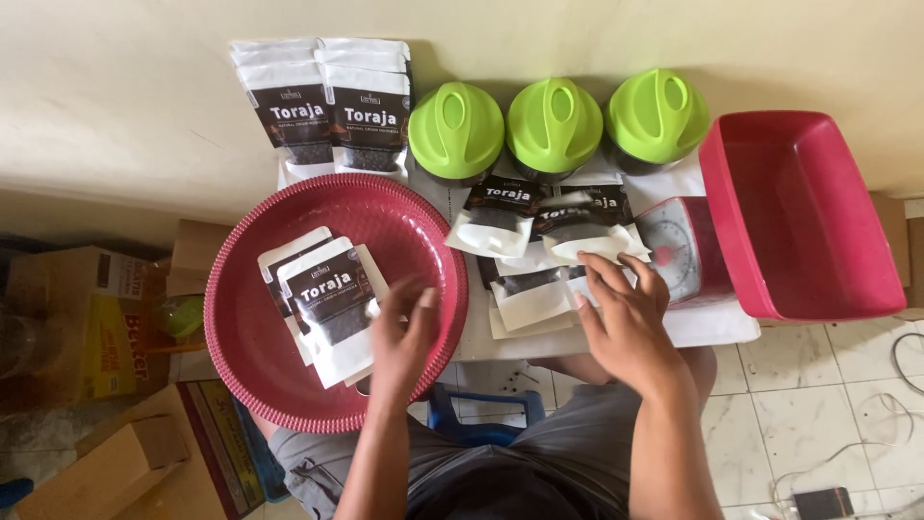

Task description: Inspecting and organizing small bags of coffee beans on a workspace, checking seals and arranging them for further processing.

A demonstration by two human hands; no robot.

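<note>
Pale cream wall (115,106) ran behind a small white-topped table (717,325) set on a white tiled floor (818,424); that was the scene as I watched from the head camera. On the table's left part sat a large round dark-red plastic basin (269,385) with a ribbed rim, and inside it lay two white pouches with black front labels (325,303), overlapping, tilted slightly. My left hand (399,332) hovered over the basin's right side, just beside those pouches, fingers spread and loosely curled; it appeared empty, though I could not tell whether the fingertips touched the pouch edge. My right hand (621,318) lay over a loose heap of the same kind of flat pouches (534,246) at the table's middle, fingers open and extended, tips resting on a white pouch in the heap; nothing was gripped that I could see.

Further notes: a stack of filled pouches (322,106) leaned upright against the wall at the back left. Three dark jars with lime-green lids (553,125) stood in a row behind the heap. Right of the heap sat a small dial kitchen scale (679,252), partly tucked under a deep rectangular red plastic tub (799,217). Cardboard boxes (106,327) crowded the floor at left. Grey shorts (539,462) showed below, with a blue stool edge (472,419) between the knees.
</note>
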